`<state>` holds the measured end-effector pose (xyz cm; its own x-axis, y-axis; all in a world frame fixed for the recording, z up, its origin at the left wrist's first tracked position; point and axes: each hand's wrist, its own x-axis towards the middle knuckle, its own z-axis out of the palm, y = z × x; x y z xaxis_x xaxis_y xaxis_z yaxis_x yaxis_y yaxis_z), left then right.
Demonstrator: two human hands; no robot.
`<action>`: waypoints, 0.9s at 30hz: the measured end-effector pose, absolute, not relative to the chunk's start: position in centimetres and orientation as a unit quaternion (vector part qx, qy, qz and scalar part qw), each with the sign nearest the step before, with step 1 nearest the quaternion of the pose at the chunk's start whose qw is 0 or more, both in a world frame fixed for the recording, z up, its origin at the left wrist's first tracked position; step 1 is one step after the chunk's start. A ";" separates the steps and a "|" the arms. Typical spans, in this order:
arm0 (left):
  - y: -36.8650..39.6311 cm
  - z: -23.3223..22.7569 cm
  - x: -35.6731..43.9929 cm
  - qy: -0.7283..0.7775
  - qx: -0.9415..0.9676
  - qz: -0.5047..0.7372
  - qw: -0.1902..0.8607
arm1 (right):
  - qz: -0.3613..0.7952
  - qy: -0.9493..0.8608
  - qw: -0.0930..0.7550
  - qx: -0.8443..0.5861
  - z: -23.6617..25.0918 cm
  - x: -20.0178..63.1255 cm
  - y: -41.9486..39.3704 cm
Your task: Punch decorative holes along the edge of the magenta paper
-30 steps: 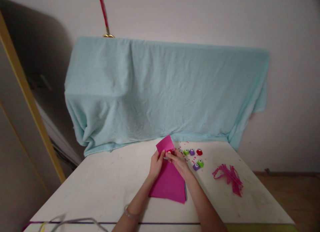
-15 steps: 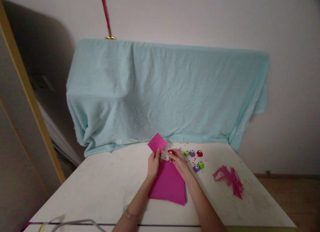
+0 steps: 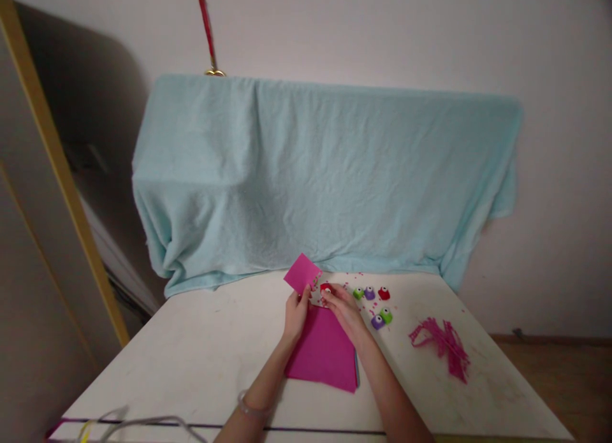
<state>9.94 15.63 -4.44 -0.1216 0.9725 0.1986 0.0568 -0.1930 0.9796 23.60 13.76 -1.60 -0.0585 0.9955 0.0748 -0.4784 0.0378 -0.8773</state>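
Holding a small pink paper sheet (image 3: 302, 274) just below the middle of the frame, our left hand (image 3: 295, 315) pinches its lower edge, the grip pressed together on the paper. Our right hand (image 3: 345, 310) closes its grip around a small red paper punch (image 3: 326, 289) set at the sheet's right edge. Under both hands a stack of pink paper (image 3: 325, 357) lies flat on the white surface (image 3: 191, 360). To the right of our hands sit more small punches (image 3: 373, 303), green, purple and red, with pink specks scattered around them. Farther right lies a heap of pink paper strips (image 3: 442, 346). Behind, a light blue towel (image 3: 325, 175) drapes across the upper middle of the frame.
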 end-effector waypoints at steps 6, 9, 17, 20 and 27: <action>15.5 -4.2 9.9 0.463 0.536 0.565 0.423 | 0.611 -0.400 0.598 -0.330 -1.5 23.5 13.7; 15.6 -4.2 10.0 0.441 0.541 0.564 0.441 | 0.604 -0.404 0.598 -0.338 -1.6 23.4 13.7; 16.1 -4.4 9.8 0.435 0.518 0.600 0.427 | 0.593 -0.415 0.594 -0.351 -2.0 23.5 13.9; 16.2 -4.3 9.7 0.443 0.508 0.600 0.431 | 0.562 -0.444 0.594 -0.366 -2.8 23.5 14.2; 16.2 -4.0 9.7 0.443 0.507 0.595 0.438 | 0.540 -0.450 0.603 -0.377 -3.9 23.6 14.8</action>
